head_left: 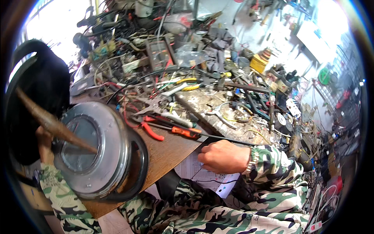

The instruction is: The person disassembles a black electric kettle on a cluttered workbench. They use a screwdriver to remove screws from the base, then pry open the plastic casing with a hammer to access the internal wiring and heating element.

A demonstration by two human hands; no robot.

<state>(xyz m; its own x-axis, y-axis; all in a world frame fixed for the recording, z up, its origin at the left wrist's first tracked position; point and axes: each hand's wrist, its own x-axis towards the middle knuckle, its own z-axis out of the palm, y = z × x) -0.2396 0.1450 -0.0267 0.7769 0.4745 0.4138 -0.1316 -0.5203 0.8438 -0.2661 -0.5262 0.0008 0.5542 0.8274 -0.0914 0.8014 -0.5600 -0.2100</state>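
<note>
A round silver metal vessel (pixel 111 132) with a circular recessed face stands on the wooden bench top (pixel 165 162) at left. A black loop handle (pixel 144 163) curves along its right side. My left hand (pixel 43 138) is at the vessel's left edge, its fingers mostly hidden. In front of it slants a brown tapered stick-like piece (pixel 50 123), its thin end over the vessel's face; whether I hold it does not show. My right hand (pixel 224 156) is closed, fingers curled, just off the bench edge beside a black cable (pixel 230 139). What it holds is hidden.
Red-handled pliers (pixel 152 131) and an orange-handled screwdriver (pixel 186 132) lie near the bench edge. Beyond them a worn board (pixel 206 103) carries more pliers (pixel 218 113) and tools. Piled wires and parts fill the back. A large black rounded object (pixel 37 105) stands far left.
</note>
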